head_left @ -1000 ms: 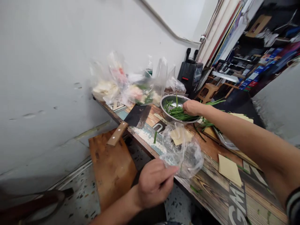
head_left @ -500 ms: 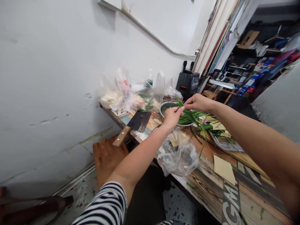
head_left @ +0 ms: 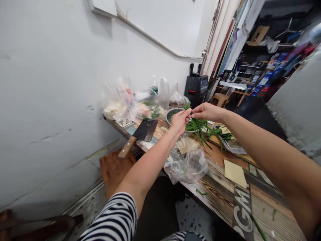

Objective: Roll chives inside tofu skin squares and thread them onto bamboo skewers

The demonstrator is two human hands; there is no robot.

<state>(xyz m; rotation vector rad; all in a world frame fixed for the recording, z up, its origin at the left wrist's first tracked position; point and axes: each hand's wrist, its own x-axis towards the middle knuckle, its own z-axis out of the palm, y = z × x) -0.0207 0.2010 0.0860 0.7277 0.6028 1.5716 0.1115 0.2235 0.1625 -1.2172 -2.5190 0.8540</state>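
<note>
Long green chives (head_left: 198, 127) hang in a bunch over the near side of a metal bowl (head_left: 168, 116). My left hand (head_left: 180, 120) is closed on them near one end. Close beside it, almost touching, my right hand (head_left: 206, 111) pinches at the same bunch with thumb and fingers. What exactly lies between the fingertips is too small to tell. More green stalks lie on a metal tray (head_left: 234, 147) to the right, with pale paper pieces among them. A crumpled clear plastic bag (head_left: 187, 167) rests below my hands.
A cleaver (head_left: 140, 134) lies left on the wooden table (head_left: 215, 187), its handle over the edge. Filled plastic bags (head_left: 127, 103) crowd the back by the wall. A black speaker-like box (head_left: 196, 87) stands behind. A beige card (head_left: 235, 172) lies at right.
My view has shifted slightly, so the table sits a little further left. The chives now hang down more in front of the bowl. Both hands remain together at the bunch.
</note>
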